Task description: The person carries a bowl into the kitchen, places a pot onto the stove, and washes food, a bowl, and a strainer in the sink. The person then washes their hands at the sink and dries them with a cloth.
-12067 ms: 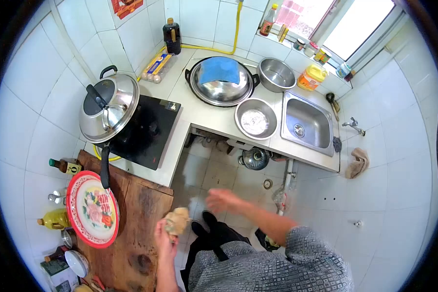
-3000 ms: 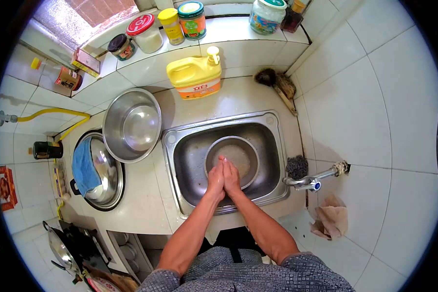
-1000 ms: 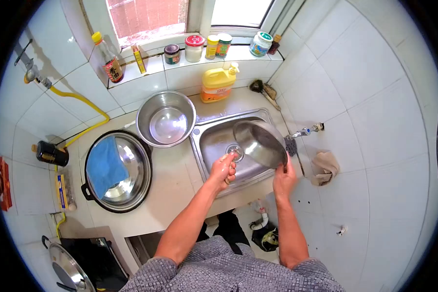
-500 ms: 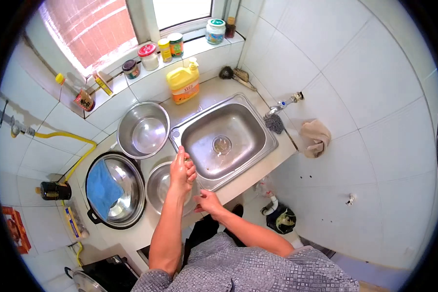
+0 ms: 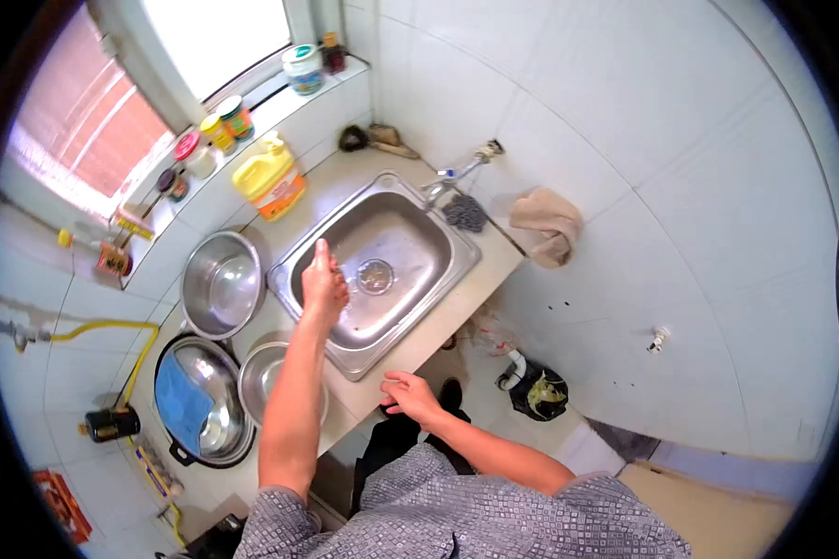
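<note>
My left hand [image 5: 323, 291] is over the left side of the steel sink [image 5: 419, 226], fingers curled in and thumb stretched out, with nothing visible in it. My right hand [image 5: 408, 393] hangs lower, by the front edge of the counter [image 5: 426, 352]; its fingers are loosely apart and hold nothing. Partly behind my left forearm sits a steel bowl [image 5: 254, 374]. Behind it stands a larger steel basin [image 5: 222, 284]. A little water glistens around the drain [image 5: 375, 277]; the sink's near-left part is partly covered by my hand.
A blue cloth [image 5: 183, 402] lies on a lidded pot [image 5: 222, 410] at left. A yellow pump jug [image 5: 270, 182] stands behind the sink. The tap [image 5: 449, 182] juts from the right wall near a grey scrubber [image 5: 464, 212] and a hanging beige cloth [image 5: 545, 226]. Jars line the sill.
The view has turned toward the right. My left hand has gone from above the small bowl to over the sink. My right hand is now farther from the bowl, its fingers more spread.
</note>
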A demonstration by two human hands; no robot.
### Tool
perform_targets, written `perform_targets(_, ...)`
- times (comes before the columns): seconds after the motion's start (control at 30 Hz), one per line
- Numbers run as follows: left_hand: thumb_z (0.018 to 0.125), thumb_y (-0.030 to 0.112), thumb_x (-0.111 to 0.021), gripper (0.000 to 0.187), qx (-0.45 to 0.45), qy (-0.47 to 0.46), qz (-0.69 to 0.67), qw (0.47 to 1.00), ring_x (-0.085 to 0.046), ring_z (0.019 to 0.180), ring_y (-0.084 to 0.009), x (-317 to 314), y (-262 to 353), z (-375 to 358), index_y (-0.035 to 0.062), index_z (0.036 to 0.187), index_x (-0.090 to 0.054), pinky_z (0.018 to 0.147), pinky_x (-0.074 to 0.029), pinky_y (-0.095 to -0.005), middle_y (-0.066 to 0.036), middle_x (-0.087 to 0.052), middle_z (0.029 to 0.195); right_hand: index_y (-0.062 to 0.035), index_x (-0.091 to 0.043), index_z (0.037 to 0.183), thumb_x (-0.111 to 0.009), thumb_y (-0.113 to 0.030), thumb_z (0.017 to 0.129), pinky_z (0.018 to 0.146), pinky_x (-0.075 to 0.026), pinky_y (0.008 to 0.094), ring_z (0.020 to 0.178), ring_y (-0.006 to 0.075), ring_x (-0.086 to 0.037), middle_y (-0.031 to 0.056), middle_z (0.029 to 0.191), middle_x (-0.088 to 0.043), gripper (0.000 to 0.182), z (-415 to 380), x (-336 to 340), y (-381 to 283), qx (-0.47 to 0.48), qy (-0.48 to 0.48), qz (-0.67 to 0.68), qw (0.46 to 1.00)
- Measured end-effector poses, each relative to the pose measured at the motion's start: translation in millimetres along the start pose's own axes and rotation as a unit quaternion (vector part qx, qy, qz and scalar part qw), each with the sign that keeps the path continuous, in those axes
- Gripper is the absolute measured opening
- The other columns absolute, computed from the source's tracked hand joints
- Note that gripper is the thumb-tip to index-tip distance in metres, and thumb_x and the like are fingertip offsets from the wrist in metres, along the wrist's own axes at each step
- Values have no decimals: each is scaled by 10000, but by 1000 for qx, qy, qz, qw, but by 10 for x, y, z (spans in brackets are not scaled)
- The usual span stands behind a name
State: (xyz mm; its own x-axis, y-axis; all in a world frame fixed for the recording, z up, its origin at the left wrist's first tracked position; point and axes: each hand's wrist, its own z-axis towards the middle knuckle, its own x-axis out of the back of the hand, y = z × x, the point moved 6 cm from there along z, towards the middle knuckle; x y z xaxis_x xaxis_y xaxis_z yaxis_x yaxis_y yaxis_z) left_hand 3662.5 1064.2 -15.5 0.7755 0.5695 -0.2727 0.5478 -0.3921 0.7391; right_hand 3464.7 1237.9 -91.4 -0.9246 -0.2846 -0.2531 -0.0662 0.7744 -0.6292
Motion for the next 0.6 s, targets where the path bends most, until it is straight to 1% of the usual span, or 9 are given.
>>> perform_targets(0.03,940,614,-520,469,9,27,34,999,-270,359,-76,3,-8,51,204,737,-417,325,-191,-248,72,-289,493,15,-483,1367,-626,-242,946,687,-557,306,866,181,-654,137,1071,-647,513,-37,124,-26,13,12,18,1000)
perform_targets(0.1,961,568,-512,445,-7,-13,52,999,-276,357,-78,38,-53,234,205,721,-416,322,-189,-246,67,-291,492,15,-494,1350,-628,-246,944,684,-554,301,864,177,-653,131,1068,-649,501,-97,349,-26,24,28,41,998)
perform_targets(0.2,965,532,-516,429,-18,-3,73,997,-260,350,-83,61,-77,335,213,698,-409,325,-172,-250,78,-288,489,13,-518,1313,-628,-248,941,679,-549,291,862,171,-651,117,1065,-652,467,-119,580,13,39,49,68,996)
perform_targets(0.23,981,497,-500,413,-12,-9,86,996,-264,336,-87,97,-84,402,194,716,-409,312,-222,-263,69,-291,481,12,-529,1293,-625,-246,941,677,-546,286,861,169,-651,110,1066,-653,447,-123,653,9,44,58,71,995)
perform_targets(0.33,964,517,-525,426,-59,15,147,987,-287,340,-83,90,-46,484,226,680,-398,312,-225,-263,79,-304,478,-18,-562,1252,-610,-235,938,639,-538,288,820,152,-657,82,1041,-666,384,-64,741,68,53,68,75,993)
perform_targets(0.37,961,522,-526,440,-86,-23,135,987,-294,340,-80,106,-71,589,233,661,-388,309,-220,-259,82,-301,472,-28,-568,1245,-610,-238,934,627,-534,288,807,151,-659,80,1033,-670,378,-23,765,84,55,69,73,993)
perform_targets(0.4,960,507,-533,362,-64,-25,142,988,-279,364,-68,131,-102,632,248,727,-432,327,-211,-251,84,-301,504,-20,-559,1254,-608,-241,941,637,-535,289,821,153,-659,87,1059,-667,386,0,763,80,56,64,63,994)
perform_targets(0.57,976,497,-515,401,-53,-21,152,987,-291,366,-65,-217,-75,205,205,723,-406,329,-238,-238,75,-314,513,-6,-535,1281,-591,-272,964,650,-523,279,827,145,-644,86,1087,-655,417,18,846,-213,93,56,41,993)
perform_targets(0.6,967,506,-532,407,-62,-38,141,987,-342,383,-80,-245,-135,168,194,731,-422,346,-291,-254,63,-355,529,-9,-528,1289,-596,-287,965,657,-526,282,869,144,-640,90,1116,-647,432,40,843,-289,111,51,52,991)
